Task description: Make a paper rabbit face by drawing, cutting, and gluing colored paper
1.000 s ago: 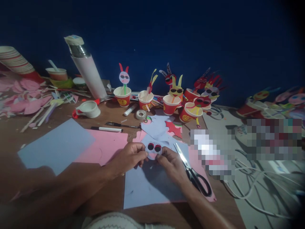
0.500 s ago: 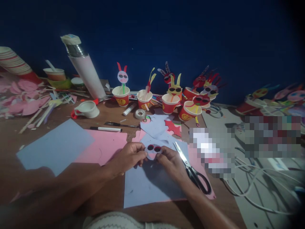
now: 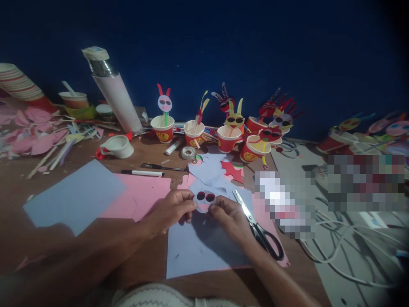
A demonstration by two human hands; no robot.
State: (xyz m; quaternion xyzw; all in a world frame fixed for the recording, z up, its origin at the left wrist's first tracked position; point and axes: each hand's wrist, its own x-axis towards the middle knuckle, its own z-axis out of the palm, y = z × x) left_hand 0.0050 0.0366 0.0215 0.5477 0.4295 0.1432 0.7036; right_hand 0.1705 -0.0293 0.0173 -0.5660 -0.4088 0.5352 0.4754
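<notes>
In the head view, the person holds a small, round, pale paper disc (image 3: 204, 206) with two large dark oval eyes rimmed in red and a pink piece below them. This disc is at the middle of the work place, and I give the other places from it. The left hand (image 3: 177, 209) pinches its left edge between thumb and fingers. The right hand (image 3: 231, 221) pinches its right edge in the same way, so both hands are closed on it.

Under the disc lies a large pale blue paper sheet (image 3: 191, 256), with pink paper showing beneath. To the right of the disc, just beside the right hand, lie metal scissors with black handles (image 3: 255, 228). To the left of the disc are a flat pink paper sheet (image 3: 143, 196) and, partly over it, a blue-grey paper sheet (image 3: 73, 196). Beyond the disc, to the left, lie a white marker with a black cap (image 3: 148, 173) and a slim black pen (image 3: 164, 167). Beyond it, to the right, is a jagged red paper scrap (image 3: 233, 172). Farther behind the disc stand red-and-white paper cups (image 3: 162, 133) bearing paper figures with long ears.
</notes>
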